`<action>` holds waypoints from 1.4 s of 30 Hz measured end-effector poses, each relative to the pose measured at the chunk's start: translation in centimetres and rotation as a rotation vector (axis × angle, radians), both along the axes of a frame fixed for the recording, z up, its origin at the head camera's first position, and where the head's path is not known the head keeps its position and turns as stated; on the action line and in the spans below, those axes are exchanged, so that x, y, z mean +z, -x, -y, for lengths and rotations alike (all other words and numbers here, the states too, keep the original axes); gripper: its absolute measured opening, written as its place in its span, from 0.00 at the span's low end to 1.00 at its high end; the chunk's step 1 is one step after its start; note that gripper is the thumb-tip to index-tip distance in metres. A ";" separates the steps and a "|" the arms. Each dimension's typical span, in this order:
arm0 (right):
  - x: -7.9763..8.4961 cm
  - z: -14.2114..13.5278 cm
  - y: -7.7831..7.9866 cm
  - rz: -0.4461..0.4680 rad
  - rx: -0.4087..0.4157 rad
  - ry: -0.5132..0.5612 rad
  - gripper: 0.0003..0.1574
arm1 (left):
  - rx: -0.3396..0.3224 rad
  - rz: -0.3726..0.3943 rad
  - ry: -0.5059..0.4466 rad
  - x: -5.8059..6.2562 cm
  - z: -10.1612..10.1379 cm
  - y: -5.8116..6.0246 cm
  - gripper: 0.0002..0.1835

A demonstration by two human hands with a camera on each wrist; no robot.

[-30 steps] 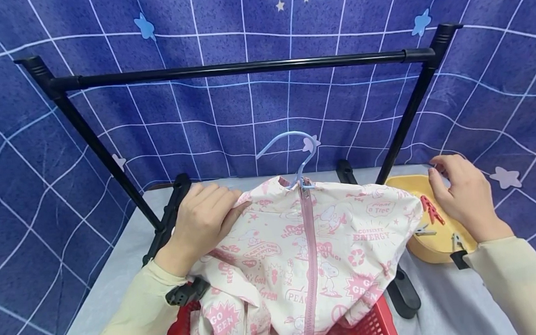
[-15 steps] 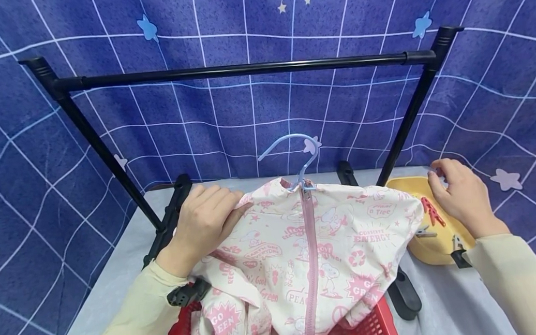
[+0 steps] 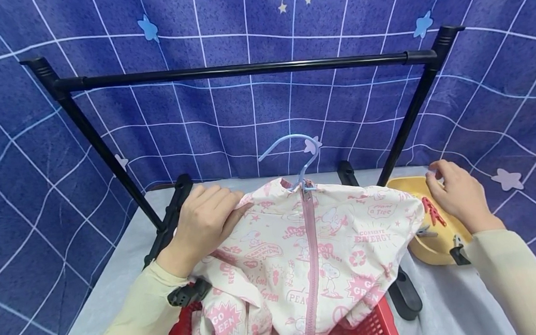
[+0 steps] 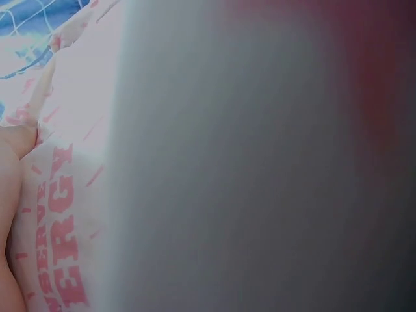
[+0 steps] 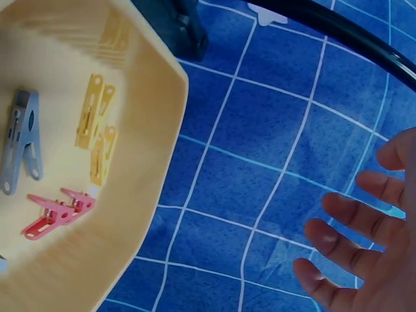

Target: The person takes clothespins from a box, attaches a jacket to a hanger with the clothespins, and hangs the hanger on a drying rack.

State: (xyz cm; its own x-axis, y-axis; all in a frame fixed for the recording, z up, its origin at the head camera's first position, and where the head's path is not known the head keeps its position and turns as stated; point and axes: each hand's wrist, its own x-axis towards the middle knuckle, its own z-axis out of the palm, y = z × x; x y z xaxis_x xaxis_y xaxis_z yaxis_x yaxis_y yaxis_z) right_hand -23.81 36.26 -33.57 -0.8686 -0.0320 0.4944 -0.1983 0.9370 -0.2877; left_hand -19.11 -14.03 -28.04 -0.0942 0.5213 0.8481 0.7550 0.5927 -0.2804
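Observation:
A white zip-up jacket [image 3: 338, 240] with pink print hangs on a light blue clothes hanger [image 3: 314, 154], whose hook stands up from the collar. My left hand [image 3: 206, 218] grips the jacket's left shoulder, thumb in front. In the left wrist view, blurred cloth hides most of the scene. Over the yellow basin [image 3: 404, 182], my right hand [image 3: 458, 193] hovers with loosely bent fingers and holds nothing. Inside the basin lie red clothespins [image 5: 55, 213], yellow clothespins [image 5: 90, 114] and a grey-blue clothespin [image 5: 25, 140].
A black garment rack [image 3: 233, 71] spans the back, with its feet [image 3: 405, 295] on the pale cloth-covered table [image 3: 450, 300]. Beneath the jacket stands a red plastic basket [image 3: 391, 325], partly hidden. A blue gridded curtain [image 3: 338, 110] hangs behind.
My right hand has shifted slightly to the left over the basin. The left hand, the jacket and the hanger have stayed in place.

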 end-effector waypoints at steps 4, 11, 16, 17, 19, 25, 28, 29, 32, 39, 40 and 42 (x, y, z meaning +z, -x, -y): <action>-0.2 -0.3 0.3 0.051 -0.004 -0.016 0.19 | -0.002 -0.005 -0.002 0.0 0.0 -0.1 0.17; -0.9 -0.8 0.9 0.086 -0.010 -0.029 0.18 | -0.003 -0.002 -0.006 0.0 0.0 -0.1 0.17; -1.2 -1.2 1.4 0.120 -0.017 -0.032 0.19 | 0.005 0.003 -0.001 -0.1 0.0 0.0 0.18; -1.3 -1.3 1.5 0.131 -0.020 -0.033 0.19 | 0.006 0.002 -0.001 -0.1 0.0 0.0 0.18; -1.5 -1.5 1.7 0.155 -0.027 -0.035 0.19 | 0.007 0.002 -0.002 -0.1 0.0 0.0 0.18; -1.9 -2.3 2.0 0.218 -0.044 -0.044 0.20 | 0.008 -0.001 -0.003 0.0 0.0 -0.1 0.17; -2.0 -2.5 2.2 0.235 -0.043 -0.044 0.19 | 0.008 -0.003 -0.004 0.0 0.0 -0.1 0.17; -2.1 -2.6 2.2 0.240 -0.042 -0.044 0.19 | 0.007 -0.004 -0.005 0.0 0.0 -0.1 0.17; -2.1 -2.9 2.3 0.256 -0.043 -0.043 0.19 | 0.006 -0.004 -0.006 0.0 0.0 -0.1 0.17; -2.4 -3.3 3.0 0.332 -0.062 -0.041 0.20 | -0.007 -0.009 -0.020 -0.1 0.0 0.0 0.17; -2.5 -3.4 3.1 0.346 -0.066 -0.039 0.20 | -0.006 -0.010 -0.019 -0.1 0.0 0.0 0.17; -2.7 -3.5 3.3 0.376 -0.072 -0.036 0.21 | -0.001 -0.008 -0.014 -0.1 0.0 -0.1 0.17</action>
State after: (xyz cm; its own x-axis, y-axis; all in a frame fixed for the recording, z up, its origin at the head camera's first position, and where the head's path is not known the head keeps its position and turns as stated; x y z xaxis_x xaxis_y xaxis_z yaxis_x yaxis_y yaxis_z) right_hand -27.11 39.76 -36.23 -0.9898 0.0245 0.1407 -0.0182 0.9556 -0.2942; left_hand -19.05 -14.03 -28.13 -0.0864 0.5098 0.8559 0.7535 0.5955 -0.2787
